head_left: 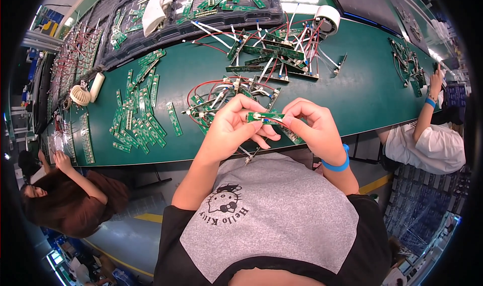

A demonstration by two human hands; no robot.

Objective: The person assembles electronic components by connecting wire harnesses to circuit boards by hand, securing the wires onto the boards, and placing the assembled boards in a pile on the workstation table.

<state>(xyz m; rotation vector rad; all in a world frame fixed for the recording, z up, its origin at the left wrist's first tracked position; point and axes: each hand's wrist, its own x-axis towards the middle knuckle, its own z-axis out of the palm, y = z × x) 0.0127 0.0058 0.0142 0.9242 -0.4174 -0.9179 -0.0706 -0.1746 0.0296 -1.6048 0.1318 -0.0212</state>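
Near the table's front edge, my left hand [232, 126] pinches a small green circuit board [257, 116] between thumb and fingers. My right hand [313, 124], with a blue band [338, 161] at the wrist, closes its thumb and fingers at the board's right end. Red and white wires run along the board between both hands; exactly what the right fingertips grip is hidden. Just beyond my hands lies a tangle of wired circuit boards [204, 107], partly covered by my fingers. A larger pile of wired boards [282, 52] sits farther back.
Loose bare boards [135, 117] are spread at the left. Behind them, a black tray [108, 55] holds more boards and a white glove [157, 12]. A white tape roll [327, 19] stands at the back. Co-workers sit at left and right, beside more boards [406, 65].
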